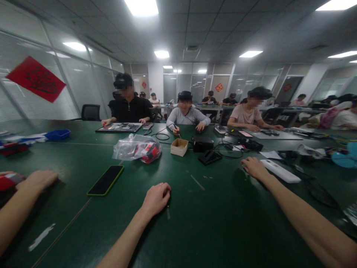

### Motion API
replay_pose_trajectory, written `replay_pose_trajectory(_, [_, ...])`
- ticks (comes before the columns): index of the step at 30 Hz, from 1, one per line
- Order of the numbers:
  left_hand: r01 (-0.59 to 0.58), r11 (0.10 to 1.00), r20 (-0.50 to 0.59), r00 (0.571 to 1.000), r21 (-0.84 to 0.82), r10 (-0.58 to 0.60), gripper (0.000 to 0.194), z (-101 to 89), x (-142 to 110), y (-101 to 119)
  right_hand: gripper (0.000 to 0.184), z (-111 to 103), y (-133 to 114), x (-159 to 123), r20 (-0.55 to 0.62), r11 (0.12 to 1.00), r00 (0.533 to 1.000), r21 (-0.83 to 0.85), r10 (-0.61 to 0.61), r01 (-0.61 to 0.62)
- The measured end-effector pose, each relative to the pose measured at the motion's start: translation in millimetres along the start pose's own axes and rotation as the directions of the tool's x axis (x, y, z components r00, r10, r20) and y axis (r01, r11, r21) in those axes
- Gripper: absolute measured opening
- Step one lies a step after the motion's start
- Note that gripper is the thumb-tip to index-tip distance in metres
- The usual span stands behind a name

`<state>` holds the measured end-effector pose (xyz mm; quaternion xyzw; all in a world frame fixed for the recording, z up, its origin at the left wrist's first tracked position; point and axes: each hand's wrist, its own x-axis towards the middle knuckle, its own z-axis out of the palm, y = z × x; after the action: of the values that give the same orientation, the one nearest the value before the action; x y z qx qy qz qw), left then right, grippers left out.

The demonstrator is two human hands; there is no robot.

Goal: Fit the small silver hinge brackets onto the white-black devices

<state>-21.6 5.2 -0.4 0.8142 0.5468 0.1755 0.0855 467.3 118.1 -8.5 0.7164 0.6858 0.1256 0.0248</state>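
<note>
My left hand (156, 198) rests on the green table (195, 230), its fingers curled under, and nothing shows in it. Farther right, my right hand (254, 167) lies palm down with bent fingers slightly apart, holding nothing visible. Beside it, touching or nearly so, is a white oblong device (280, 171). Left of my left hand lies a black-screened phone (106, 181) in a yellow-green case. Beyond my hands are a clear plastic bag (125, 147) with a red and black object (150, 152) in it, a small open cardboard box (179, 147) and a flat black piece (209, 157).
Another person's hand (39, 180) rests at the left near a red and grey object (9, 181). A black box (202, 143), cables and a blue tray (57, 134) are farther back. Several people wearing headgear sit across the table. Cables and a light-blue round object (344, 159) lie right.
</note>
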Motion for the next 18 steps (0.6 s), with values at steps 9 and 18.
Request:
replay_pose_trajectory(9, [0.020, 1.000, 0.028, 0.999, 0.004, -0.020, 0.017, -4.1, -1, 2, 0.031, -6, -3, 9, 0.056, 0.999, 0.998, 0.048, 0.016, -0.019])
replay_pose_trajectory(18, [-0.012, 1.000, 0.018, 1.000, 0.008, 0.012, 0.015, -1.5, 1, 0, 0.027, -14, 69, -12, 0.115, 0.982, 0.977, 0.045, 0.178, -0.184])
